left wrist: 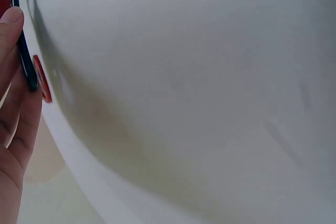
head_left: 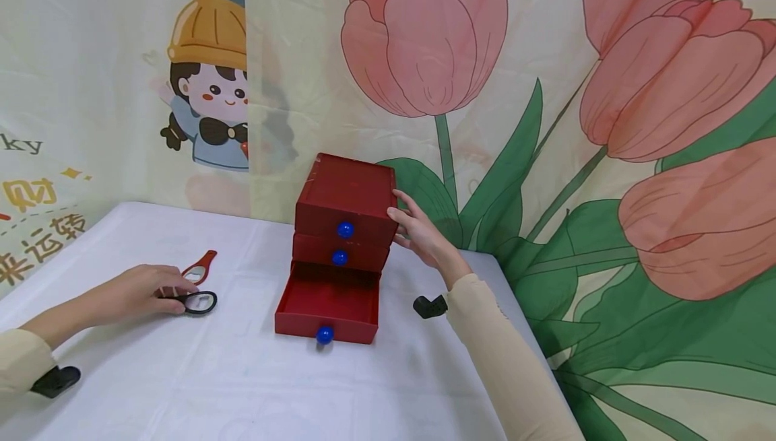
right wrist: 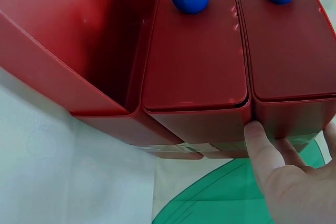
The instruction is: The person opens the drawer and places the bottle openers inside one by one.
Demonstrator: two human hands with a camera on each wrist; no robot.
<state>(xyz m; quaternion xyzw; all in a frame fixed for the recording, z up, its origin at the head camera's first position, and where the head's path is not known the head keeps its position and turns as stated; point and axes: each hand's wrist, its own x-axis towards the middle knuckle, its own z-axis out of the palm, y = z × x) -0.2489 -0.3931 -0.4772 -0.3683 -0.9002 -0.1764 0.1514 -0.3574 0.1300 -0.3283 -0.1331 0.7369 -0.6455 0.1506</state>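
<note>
My left hand (head_left: 142,291) pinches a black-rimmed magnifying glass (head_left: 201,302) between thumb and fingers, just over the table. In the left wrist view its dark rim (left wrist: 26,61) appears edge-on beside the thumb. A red magnifying glass (head_left: 203,267) lies on the table behind that hand. A red three-drawer box (head_left: 345,182) stands mid-table, its bottom drawer (head_left: 327,326) pulled out with nothing seen inside. The two upper drawers are closed. With fingers extended, my right hand (head_left: 424,229) touches the box's right side near the top; in the right wrist view the fingertips (right wrist: 255,132) press its side wall.
Blue round knobs (head_left: 325,335) stick out from the drawer fronts. A white cloth covers the table (head_left: 242,387). Behind it hangs a backdrop (head_left: 303,57) with printed tulips and a cartoon figure. Black devices (head_left: 430,306) are worn near both wrists.
</note>
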